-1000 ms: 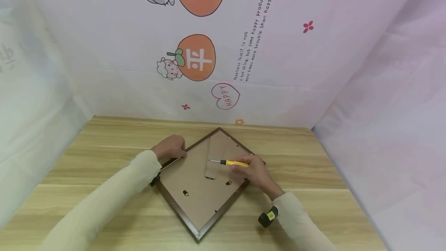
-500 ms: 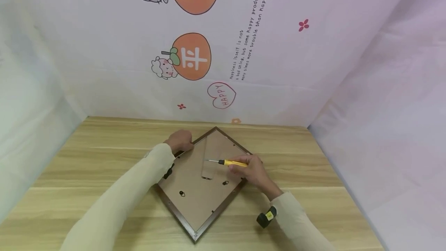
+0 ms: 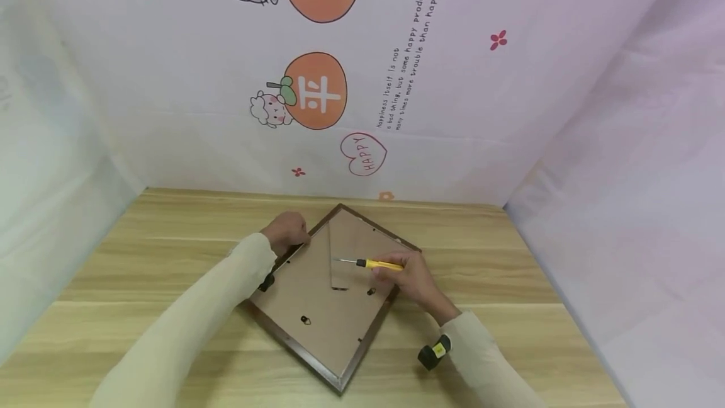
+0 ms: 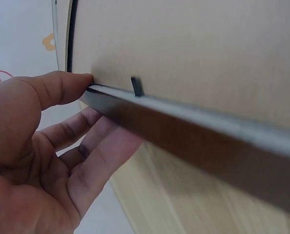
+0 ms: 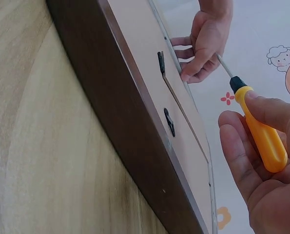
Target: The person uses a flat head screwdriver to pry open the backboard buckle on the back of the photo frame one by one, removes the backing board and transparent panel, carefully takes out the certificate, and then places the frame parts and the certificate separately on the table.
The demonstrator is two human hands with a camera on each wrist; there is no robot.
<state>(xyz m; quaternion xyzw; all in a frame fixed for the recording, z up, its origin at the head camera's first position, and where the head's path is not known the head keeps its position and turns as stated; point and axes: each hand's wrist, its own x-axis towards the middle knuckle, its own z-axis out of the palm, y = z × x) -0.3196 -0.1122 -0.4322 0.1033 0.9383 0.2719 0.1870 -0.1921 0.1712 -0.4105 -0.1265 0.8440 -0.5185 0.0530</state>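
A brown picture frame [image 3: 294, 346] lies back side up on the table, set cornerwise to me. My left hand [image 3: 287, 228] grips its upper left edge; the left wrist view has the thumb [image 4: 69, 87] on top and fingers beneath the moulding. Beside that thumb a small black tab [image 4: 136, 86] sticks up at the backing board [image 4: 198, 53]. In my right hand [image 3: 410, 277] is a screwdriver [image 5: 261, 131] with a yellow handle, its shaft pointing left above the frame's back. Thumb and fingers hold the handle, apart from the board in the right wrist view.
On the back are a flat stand flap [image 3: 347, 257] and two black hanging rings, one lower left [image 3: 306, 320] and one right [image 3: 370, 291]. The wood-grain table [image 3: 481, 332] ends at a printed white cloth [image 3: 453, 162] behind, with cloth at both sides.
My left hand has shifted up along the frame's edge, and the frame has turned a little counterclockwise, its near corner swinging right. The right hand with the screwdriver stays nearly still.
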